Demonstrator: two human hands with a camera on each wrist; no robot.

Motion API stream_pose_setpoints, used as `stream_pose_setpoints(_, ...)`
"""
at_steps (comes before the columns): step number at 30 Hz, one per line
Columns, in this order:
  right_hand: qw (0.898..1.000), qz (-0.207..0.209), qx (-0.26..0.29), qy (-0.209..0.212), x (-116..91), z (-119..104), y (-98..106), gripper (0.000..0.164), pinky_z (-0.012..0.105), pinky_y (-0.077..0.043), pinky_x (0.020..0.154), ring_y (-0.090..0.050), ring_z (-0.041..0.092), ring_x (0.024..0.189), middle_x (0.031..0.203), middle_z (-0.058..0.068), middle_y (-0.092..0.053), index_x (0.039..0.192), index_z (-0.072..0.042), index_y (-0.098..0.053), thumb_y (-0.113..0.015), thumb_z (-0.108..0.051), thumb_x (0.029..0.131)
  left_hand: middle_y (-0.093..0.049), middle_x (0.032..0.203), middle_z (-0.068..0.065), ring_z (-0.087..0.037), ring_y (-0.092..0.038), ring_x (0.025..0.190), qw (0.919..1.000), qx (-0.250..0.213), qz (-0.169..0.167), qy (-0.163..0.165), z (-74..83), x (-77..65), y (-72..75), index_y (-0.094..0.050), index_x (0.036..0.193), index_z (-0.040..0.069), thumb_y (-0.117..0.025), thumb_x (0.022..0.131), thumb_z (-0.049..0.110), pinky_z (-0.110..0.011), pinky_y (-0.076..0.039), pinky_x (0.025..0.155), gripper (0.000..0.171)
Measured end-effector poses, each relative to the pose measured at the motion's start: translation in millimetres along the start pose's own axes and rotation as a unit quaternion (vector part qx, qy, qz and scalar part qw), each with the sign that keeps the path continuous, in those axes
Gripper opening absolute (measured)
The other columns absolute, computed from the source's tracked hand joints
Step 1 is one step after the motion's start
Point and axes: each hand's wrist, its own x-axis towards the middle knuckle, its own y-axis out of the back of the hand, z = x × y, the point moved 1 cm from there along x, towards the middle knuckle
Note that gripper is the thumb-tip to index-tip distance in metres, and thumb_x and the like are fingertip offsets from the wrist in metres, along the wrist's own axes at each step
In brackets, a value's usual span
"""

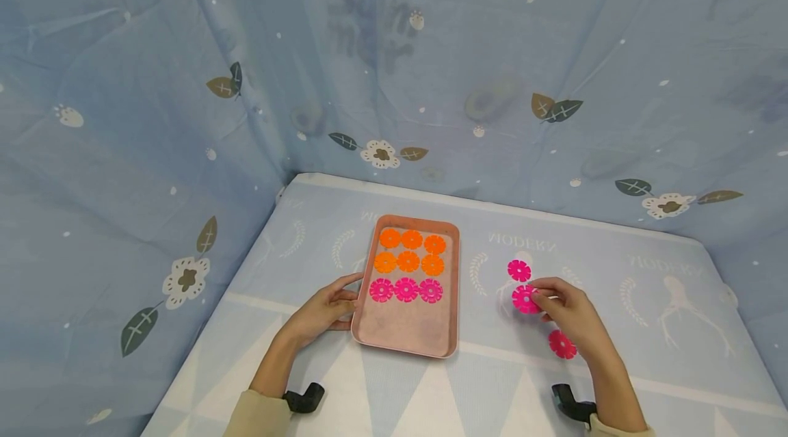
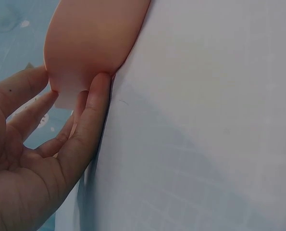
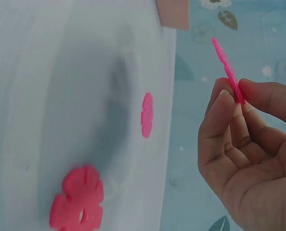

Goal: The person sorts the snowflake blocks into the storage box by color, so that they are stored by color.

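Note:
In the head view a pink tray lies on the table, holding two rows of orange notched flower discs and below them a row of pink ones. My left hand touches the tray's left side with its fingertips; the left wrist view shows those fingers extended against the tray wall. Between thumb and fingers my right hand pinches a pink flower disc, raised above the table. One pink disc lies just beyond that hand, and a deeper pink disc lies beside the wrist.
The table has a pale blue and white patterned cover. Blue printed fabric hangs behind it and along the left side. A black wrist mount sits on the left forearm, another mount on the right.

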Motion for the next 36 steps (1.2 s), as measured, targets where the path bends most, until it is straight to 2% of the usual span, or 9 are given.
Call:
stream_pose_setpoints(14,0.998,-0.025,0.033,0.037,17,-30,-27,0.025,0.031,-0.058,0.069,-0.066,0.035,0.085,0.102,0.015,-0.065,0.121,0.000,-0.064,-0.066,-0.010,0.098,-0.053,0.130,-0.022,-0.033,-0.063,0.106,1.0000,0.003,0.003,0.004,-1.0,-1.3,0.3,-0.038,0.155,0.019,-0.061,0.101,0.016,-0.043,-0.058,0.083,0.059)
stream_pose_setpoints(19,0.997,-0.035,0.052,0.048,24,-47,-39,0.022,0.033,-0.058,0.068,-0.064,0.041,0.084,0.100,0.015,-0.066,0.118,0.001,-0.065,-0.065,-0.006,0.097,-0.054,0.130,-0.022,-0.033,-0.062,0.106,1.0000,0.003,0.003,0.004,-1.0,-1.2,0.3,-0.039,0.155,0.019,-0.062,0.101,0.017,-0.043,-0.058,0.083,0.059)
stream_pose_setpoints(29,0.991,-0.066,0.081,0.083,42,-83,-67,0.022,0.034,-0.058,0.069,-0.065,0.042,0.083,0.097,0.015,-0.066,0.117,0.000,-0.066,-0.065,-0.009,0.098,-0.053,0.129,-0.022,-0.034,-0.062,0.108,1.0000,0.000,0.003,0.004,-0.6,-0.4,0.0,-0.039,0.155,0.018,-0.061,0.102,0.017,-0.043,-0.057,0.083,0.058)
stream_pose_setpoints(32,0.990,-0.075,0.087,0.087,48,-94,-79,0.021,0.037,-0.059,0.071,-0.064,0.043,0.084,0.097,0.014,-0.065,0.117,-0.001,-0.067,-0.065,-0.011,0.098,-0.054,0.128,-0.021,-0.032,-0.062,0.106,1.0000,0.001,0.006,0.006,-0.2,0.0,0.0,-0.039,0.155,0.018,-0.062,0.101,0.018,-0.043,-0.058,0.083,0.058)
stream_pose_setpoints(36,0.986,-0.095,0.094,0.097,55,-103,-97,0.020,0.045,-0.059,0.074,-0.064,0.038,0.082,0.094,0.013,-0.064,0.115,-0.001,-0.067,-0.066,-0.011,0.098,-0.054,0.128,-0.021,-0.032,-0.062,0.106,0.9999,0.001,0.007,0.008,0.3,-0.1,0.4,-0.039,0.155,0.018,-0.062,0.101,0.018,-0.043,-0.058,0.083,0.058)
